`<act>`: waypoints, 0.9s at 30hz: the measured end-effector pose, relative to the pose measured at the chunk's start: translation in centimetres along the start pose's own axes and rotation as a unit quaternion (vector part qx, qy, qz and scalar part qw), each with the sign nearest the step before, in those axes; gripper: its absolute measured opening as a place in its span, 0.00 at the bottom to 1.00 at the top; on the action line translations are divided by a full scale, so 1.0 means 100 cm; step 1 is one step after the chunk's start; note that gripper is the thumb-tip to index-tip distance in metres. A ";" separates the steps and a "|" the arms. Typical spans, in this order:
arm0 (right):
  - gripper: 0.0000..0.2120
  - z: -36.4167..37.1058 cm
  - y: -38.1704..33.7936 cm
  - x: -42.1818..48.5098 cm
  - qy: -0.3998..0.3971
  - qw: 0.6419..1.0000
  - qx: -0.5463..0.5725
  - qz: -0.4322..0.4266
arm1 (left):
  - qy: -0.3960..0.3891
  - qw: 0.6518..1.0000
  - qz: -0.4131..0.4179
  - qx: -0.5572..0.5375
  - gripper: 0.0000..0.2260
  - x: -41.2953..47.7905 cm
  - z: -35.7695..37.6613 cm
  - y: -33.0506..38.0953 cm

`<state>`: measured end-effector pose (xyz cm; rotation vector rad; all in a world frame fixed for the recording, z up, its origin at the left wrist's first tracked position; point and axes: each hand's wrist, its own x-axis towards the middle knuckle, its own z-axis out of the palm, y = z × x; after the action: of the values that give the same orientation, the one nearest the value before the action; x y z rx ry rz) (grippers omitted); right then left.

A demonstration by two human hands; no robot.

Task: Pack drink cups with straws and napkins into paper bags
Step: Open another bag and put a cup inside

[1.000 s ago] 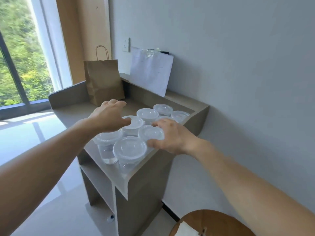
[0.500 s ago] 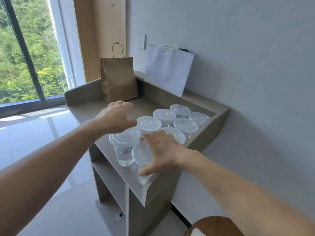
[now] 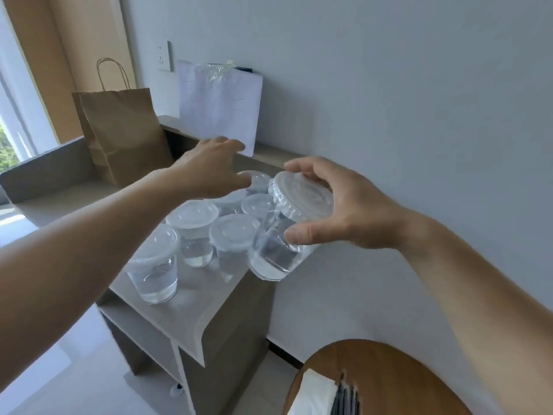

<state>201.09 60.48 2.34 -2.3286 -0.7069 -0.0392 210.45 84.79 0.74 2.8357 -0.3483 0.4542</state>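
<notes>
The right hand (image 3: pixel 353 205) grips one lidded cup (image 3: pixel 287 232) in the middle of the frame, fingers curled over the lid and thumb pressed on the side wall. The cup is lifted off the table (image 3: pixel 191 313) and tilted, with clear liquid inside. The left hand (image 3: pixel 209 169) is open and holds nothing; it hovers above the other cups (image 3: pixel 194 229), which stand close together on the table. The paper bag (image 3: pixel 122 136) stands upright in the upper left, well apart from the lifted cup.

The main risk is probably the tilt: if the lid is not tight, liquid may leak out. The thin wall may also bend under the thumb and loosen the lid. The open left hand could knock a neighbouring cup, because they stand so tightly.
</notes>
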 end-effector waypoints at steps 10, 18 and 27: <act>0.47 -0.023 0.090 -0.118 0.082 0.961 -0.142 0.222 | -0.122 0.975 0.184 0.000 0.33 0.049 0.082 0.145; 0.52 -0.017 0.145 -0.217 0.120 0.911 -0.138 0.369 | -0.227 0.927 0.299 -0.009 0.34 0.006 0.170 0.245; 0.51 0.007 0.220 -0.305 0.132 0.880 -0.120 0.440 | -0.435 0.853 0.288 0.006 0.25 -0.110 0.284 0.308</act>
<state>186.07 32.84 -18.27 -2.5981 0.5534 -0.0334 199.69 50.01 -22.82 2.7088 -1.3656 -0.7958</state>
